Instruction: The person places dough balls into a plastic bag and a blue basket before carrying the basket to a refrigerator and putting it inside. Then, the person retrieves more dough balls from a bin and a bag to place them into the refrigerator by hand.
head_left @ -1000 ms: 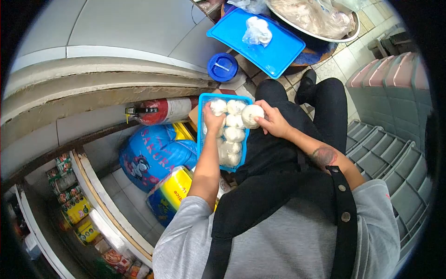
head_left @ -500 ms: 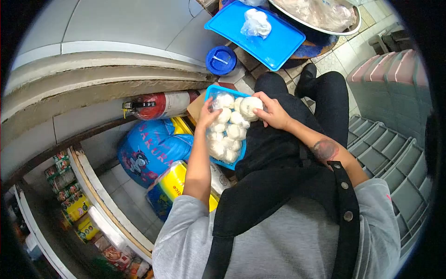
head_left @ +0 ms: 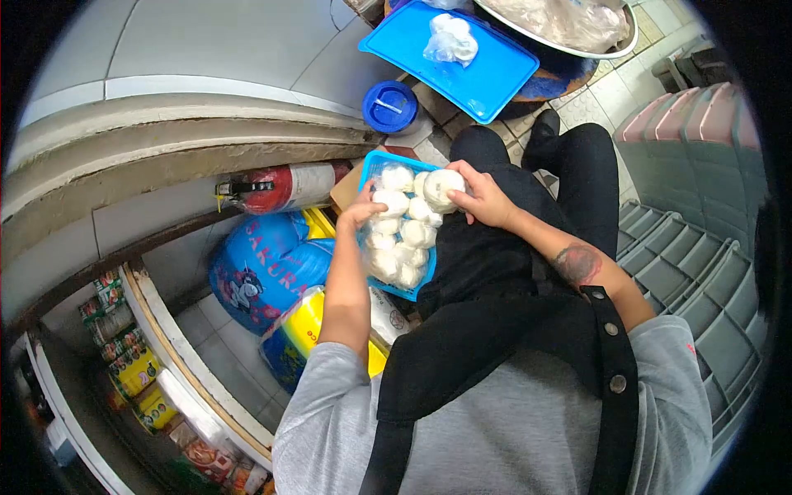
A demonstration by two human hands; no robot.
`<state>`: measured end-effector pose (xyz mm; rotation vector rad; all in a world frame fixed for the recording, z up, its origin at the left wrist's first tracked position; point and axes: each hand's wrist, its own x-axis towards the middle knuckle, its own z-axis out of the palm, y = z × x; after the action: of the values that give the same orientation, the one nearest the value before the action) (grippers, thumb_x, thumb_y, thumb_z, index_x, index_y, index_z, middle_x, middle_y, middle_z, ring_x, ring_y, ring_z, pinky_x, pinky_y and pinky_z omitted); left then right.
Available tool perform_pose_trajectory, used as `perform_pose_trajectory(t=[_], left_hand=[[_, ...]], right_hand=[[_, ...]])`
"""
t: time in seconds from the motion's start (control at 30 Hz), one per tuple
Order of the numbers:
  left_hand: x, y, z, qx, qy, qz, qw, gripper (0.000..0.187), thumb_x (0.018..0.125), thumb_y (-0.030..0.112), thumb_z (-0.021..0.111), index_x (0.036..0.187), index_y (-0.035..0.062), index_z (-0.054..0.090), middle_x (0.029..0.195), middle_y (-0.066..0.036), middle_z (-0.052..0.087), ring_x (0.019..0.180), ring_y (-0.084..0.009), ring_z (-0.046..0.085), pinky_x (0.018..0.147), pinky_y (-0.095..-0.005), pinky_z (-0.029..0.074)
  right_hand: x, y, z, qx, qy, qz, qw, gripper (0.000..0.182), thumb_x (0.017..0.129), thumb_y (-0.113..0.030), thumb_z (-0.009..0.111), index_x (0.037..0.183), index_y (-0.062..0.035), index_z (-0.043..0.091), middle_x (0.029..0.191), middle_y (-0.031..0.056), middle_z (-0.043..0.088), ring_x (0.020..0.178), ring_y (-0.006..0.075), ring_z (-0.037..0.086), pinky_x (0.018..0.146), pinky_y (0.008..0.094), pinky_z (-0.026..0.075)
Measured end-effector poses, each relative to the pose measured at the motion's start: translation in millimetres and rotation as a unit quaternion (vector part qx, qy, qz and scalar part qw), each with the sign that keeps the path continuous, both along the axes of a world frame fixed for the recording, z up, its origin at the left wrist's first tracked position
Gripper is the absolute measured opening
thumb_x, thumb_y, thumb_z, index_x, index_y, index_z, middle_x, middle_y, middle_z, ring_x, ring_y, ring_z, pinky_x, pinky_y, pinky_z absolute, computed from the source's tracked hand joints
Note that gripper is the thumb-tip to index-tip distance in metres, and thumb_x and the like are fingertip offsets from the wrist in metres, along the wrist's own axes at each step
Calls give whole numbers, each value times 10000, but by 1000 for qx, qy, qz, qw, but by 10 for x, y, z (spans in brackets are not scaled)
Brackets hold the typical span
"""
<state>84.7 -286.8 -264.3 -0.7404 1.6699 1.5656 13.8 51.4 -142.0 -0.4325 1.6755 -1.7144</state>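
Note:
A blue plastic basket sits by my lap, filled with several white, round, bun-like pieces in clear plastic. At its upper right corner, my right hand is closed around a white bun, thumb on its near side and fingers along the far side. My left hand reaches over the basket's left side and is closed on another white bun, its thumb lying across the bun. The fingertips of this hand are partly hidden.
A blue lid carries a bagged white bundle. Beyond it is a metal basin. A blue-capped container, fire extinguisher and blue sack stand left; grey crates are on the right.
My left hand has moved slightly down and its thumb has closed in on a bun, which has shifted a little left. My right hand stays around its bun.

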Motion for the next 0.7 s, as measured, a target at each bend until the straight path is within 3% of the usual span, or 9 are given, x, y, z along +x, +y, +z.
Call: perform_pose_trajectory(t=[0.13,0.23,0.33,0.37,0.47,0.6,0.7], left_hand=[[-31,115,-11,-72,134,-32,988,988,632,128,811,1436,35,245,1182,-179,586,1094,-261,560,937,-383,451],[87,185,-18,-271,166,-48,947,845,671,203,808,1375,26,375,1177,-223,587,1098,-304,568,924,-373,462],[369,424,32,-331,153,-12,931,699,734,278,759,1301,-3,462,1162,-274,577,1100,-384,557,940,-391,452],[521,493,-62,-380,244,-13,892,733,771,355,720,1320,-25,418,1156,-302,560,1104,-440,532,961,-402,432],[613,464,-94,-458,278,-122,835,767,786,376,706,1328,-56,378,1160,-317,547,1114,-448,520,970,-411,418],[370,295,-36,-405,150,-192,881,815,812,468,655,1301,-111,354,1163,-343,533,1095,-462,518,946,-443,426],[246,194,-11,-353,132,-238,895,859,804,510,648,1278,-141,350,1077,-337,582,1030,-442,564,906,-437,450]], right_hand=[[-9,-11,-9,-5,-6,0,1000,363,890,-255,585,1161,-47,461,799,93,633,478,134,577,412,268,478],[-22,-13,-35,0,-12,1,1000,361,891,-255,585,1157,-44,462,808,96,635,488,135,583,415,269,482],[-24,-21,-51,-1,-10,-4,1000,357,893,-253,586,1155,-44,462,801,92,637,493,136,587,417,269,483],[-17,-32,-47,-3,-10,-5,1000,356,894,-253,586,1155,-45,462,797,91,637,493,137,587,417,269,483],[-54,-34,1,9,-8,26,1000,353,895,-247,586,1157,-45,461,791,89,636,495,139,587,416,269,480],[-77,-34,0,24,-14,32,999,354,898,-251,585,1162,-52,461,804,93,636,498,139,586,416,271,481],[-74,-30,35,18,-11,25,999,357,901,-259,585,1165,-51,462,798,97,634,499,138,582,421,274,483]])
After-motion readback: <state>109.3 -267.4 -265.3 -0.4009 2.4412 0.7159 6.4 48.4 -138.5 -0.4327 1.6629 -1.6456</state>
